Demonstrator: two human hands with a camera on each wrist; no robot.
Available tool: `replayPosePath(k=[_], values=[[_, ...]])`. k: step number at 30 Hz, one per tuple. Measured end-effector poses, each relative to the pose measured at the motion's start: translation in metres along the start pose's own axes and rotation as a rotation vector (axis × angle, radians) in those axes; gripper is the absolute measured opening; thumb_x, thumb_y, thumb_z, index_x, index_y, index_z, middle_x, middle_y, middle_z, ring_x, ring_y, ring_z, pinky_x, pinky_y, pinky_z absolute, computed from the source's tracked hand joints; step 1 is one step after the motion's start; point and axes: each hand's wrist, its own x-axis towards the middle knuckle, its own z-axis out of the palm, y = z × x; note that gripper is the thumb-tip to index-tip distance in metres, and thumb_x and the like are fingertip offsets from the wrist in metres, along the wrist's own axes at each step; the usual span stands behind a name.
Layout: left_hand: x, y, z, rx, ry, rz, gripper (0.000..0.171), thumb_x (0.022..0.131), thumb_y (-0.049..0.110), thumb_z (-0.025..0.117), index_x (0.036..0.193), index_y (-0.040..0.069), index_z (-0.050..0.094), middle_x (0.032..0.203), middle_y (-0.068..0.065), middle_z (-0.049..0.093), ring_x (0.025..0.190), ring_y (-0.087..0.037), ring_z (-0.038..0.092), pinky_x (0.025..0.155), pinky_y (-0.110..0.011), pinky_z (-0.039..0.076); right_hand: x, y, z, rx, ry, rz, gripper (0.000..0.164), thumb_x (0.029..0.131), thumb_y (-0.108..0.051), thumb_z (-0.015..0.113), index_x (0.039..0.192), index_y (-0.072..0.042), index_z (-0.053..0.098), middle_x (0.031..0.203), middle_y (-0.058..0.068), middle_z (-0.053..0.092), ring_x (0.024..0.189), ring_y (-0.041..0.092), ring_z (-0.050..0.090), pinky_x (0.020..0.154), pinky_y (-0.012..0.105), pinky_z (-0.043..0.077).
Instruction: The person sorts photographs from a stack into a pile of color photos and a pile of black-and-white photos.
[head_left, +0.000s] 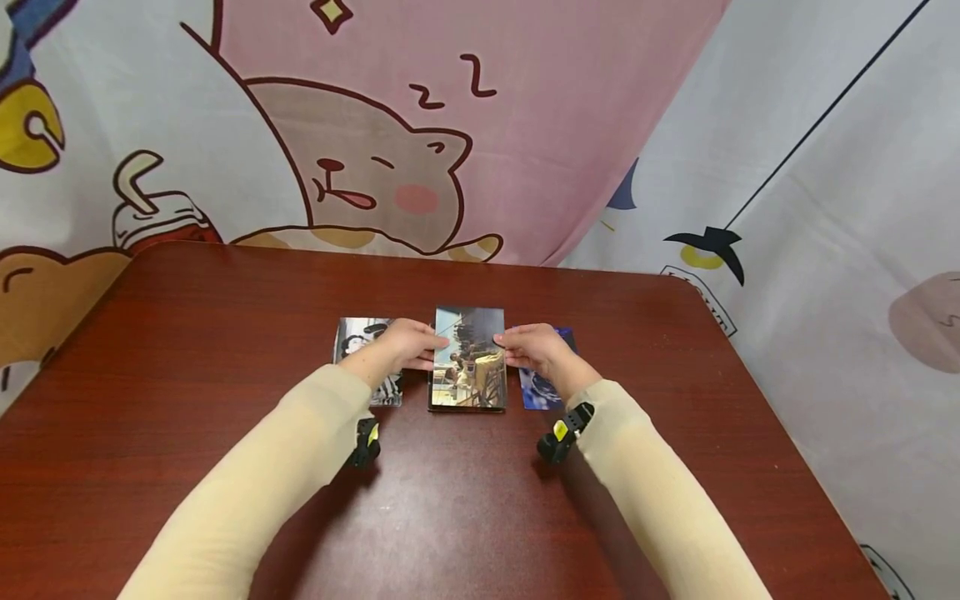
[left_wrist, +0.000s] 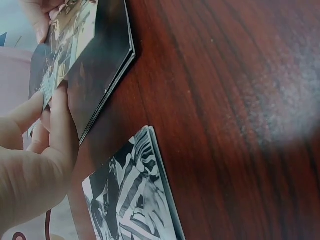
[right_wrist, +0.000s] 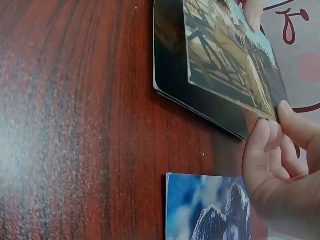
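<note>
Between both hands is a photo card [head_left: 470,358] with a picture of people outdoors, pinched at its left edge by my left hand [head_left: 408,343] and at its right edge by my right hand [head_left: 536,348]. Thumbs lie on its face, with fingers underneath. Both wrist views show this card raised at a tilt over a dark stack of cards [left_wrist: 107,60] [right_wrist: 170,75]. Below my left wrist lies a black-and-white pile of cards [head_left: 388,390] [left_wrist: 137,200], partly covered by that hand. Beneath my right hand is a blue picture card [head_left: 538,393] [right_wrist: 207,205], also partly hidden.
All the cards lie on a reddish-brown wooden table [head_left: 420,517]. Behind its far edge hangs a curtain [head_left: 562,108] printed with cartoon animals. Dark bands with small yellow-marked devices [head_left: 562,429] sit on both wrists, over cream sleeves.
</note>
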Motion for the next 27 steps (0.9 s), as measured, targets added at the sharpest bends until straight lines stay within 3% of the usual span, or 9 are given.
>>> replayPosePath(k=[8, 14, 20, 23, 26, 27], values=[[0.002, -0.001, -0.002, -0.001, 0.007, 0.004, 0.031, 0.092, 0.008, 0.058, 0.118, -0.008, 0.054, 0.088, -0.004, 0.056, 0.075, -0.012, 0.058, 0.068, -0.021, 0.059, 0.001, -0.001, 0.0, -0.006, -0.02, -0.017, 0.039, 0.093, -0.005, 0.055, 0.129, 0.008, 0.049, 0.071, -0.005, 0.059, 0.056, 0.005, 0.056, 0.059, 0.016, 0.057], [0.006, -0.001, -0.005, 0.002, 0.013, 0.0, 0.039, 0.093, 0.009, 0.057, 0.126, -0.009, 0.05, 0.108, -0.014, 0.056, 0.088, -0.018, 0.058, 0.082, -0.025, 0.058, 0.001, 0.0, 0.003, -0.016, -0.034, -0.032, 0.043, 0.092, -0.008, 0.058, 0.131, 0.006, 0.046, 0.076, -0.004, 0.057, 0.06, 0.005, 0.056, 0.059, 0.016, 0.056], [0.005, 0.002, -0.008, -0.01, -0.002, -0.01, 0.041, 0.094, 0.01, 0.056, 0.128, -0.009, 0.048, 0.101, -0.012, 0.058, 0.083, -0.016, 0.059, 0.08, -0.026, 0.059, 0.0, -0.002, 0.005, -0.008, -0.027, -0.019, 0.042, 0.089, -0.007, 0.061, 0.127, 0.007, 0.049, 0.069, -0.005, 0.058, 0.056, 0.005, 0.054, 0.054, 0.015, 0.054], [0.005, 0.002, -0.007, 0.009, 0.0, -0.015, 0.041, 0.094, 0.011, 0.055, 0.129, -0.009, 0.047, 0.108, -0.017, 0.059, 0.088, -0.021, 0.062, 0.084, -0.032, 0.058, 0.0, -0.003, 0.004, -0.005, -0.015, -0.021, 0.036, 0.089, -0.006, 0.061, 0.122, 0.007, 0.052, 0.066, -0.006, 0.058, 0.055, 0.004, 0.054, 0.053, 0.014, 0.054], [0.017, -0.006, -0.009, -0.001, -0.032, 0.001, 0.042, 0.093, 0.009, 0.056, 0.129, -0.009, 0.046, 0.12, -0.023, 0.058, 0.098, -0.027, 0.064, 0.087, -0.038, 0.057, -0.001, -0.005, 0.004, -0.006, -0.014, -0.032, 0.035, 0.089, -0.004, 0.06, 0.121, 0.009, 0.051, 0.064, -0.006, 0.057, 0.054, 0.004, 0.053, 0.052, 0.013, 0.053], [0.032, -0.013, -0.012, -0.023, -0.052, 0.008, 0.041, 0.091, 0.009, 0.059, 0.128, -0.007, 0.048, 0.117, -0.024, 0.059, 0.097, -0.027, 0.065, 0.085, -0.038, 0.058, -0.001, -0.005, 0.003, -0.01, -0.011, -0.036, 0.036, 0.089, -0.004, 0.06, 0.121, 0.01, 0.051, 0.064, -0.007, 0.057, 0.054, 0.004, 0.053, 0.052, 0.013, 0.053]])
